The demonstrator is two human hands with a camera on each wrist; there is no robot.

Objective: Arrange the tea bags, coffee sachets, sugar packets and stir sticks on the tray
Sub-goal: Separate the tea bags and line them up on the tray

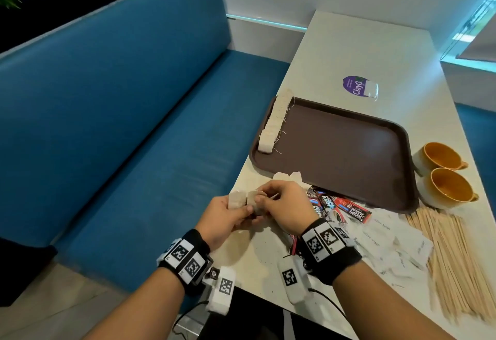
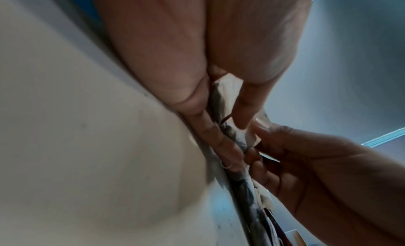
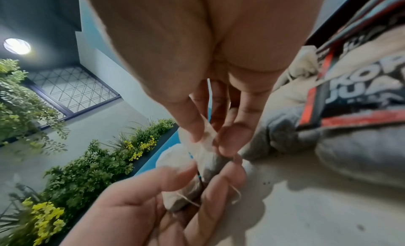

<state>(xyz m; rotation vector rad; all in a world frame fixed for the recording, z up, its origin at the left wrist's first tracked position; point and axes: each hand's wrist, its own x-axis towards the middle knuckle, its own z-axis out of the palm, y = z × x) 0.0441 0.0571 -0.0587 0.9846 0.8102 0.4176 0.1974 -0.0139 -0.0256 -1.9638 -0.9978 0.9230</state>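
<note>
My left hand point(image 1: 233, 215) grips a small bunch of white tea bags point(image 1: 244, 200) at the table's near left edge. My right hand point(image 1: 281, 205) pinches one of these tea bags point(image 3: 208, 140) between thumb and fingers. In the left wrist view the bags point(image 2: 230, 100) are pressed between the fingers of both hands. A brown tray point(image 1: 349, 152) lies beyond, with a row of tea bags point(image 1: 276, 122) along its left rim. Red and black coffee sachets point(image 1: 338, 208), white sugar packets point(image 1: 397, 245) and wooden stir sticks point(image 1: 451, 262) lie on the table to the right of my hands.
Two orange cups point(image 1: 442, 173) stand right of the tray. A purple sticker point(image 1: 355, 86) with a small clear packet lies beyond the tray. A few loose tea bags point(image 1: 288, 176) lie near the tray's front corner. The blue bench point(image 1: 134, 125) runs along the table's left edge.
</note>
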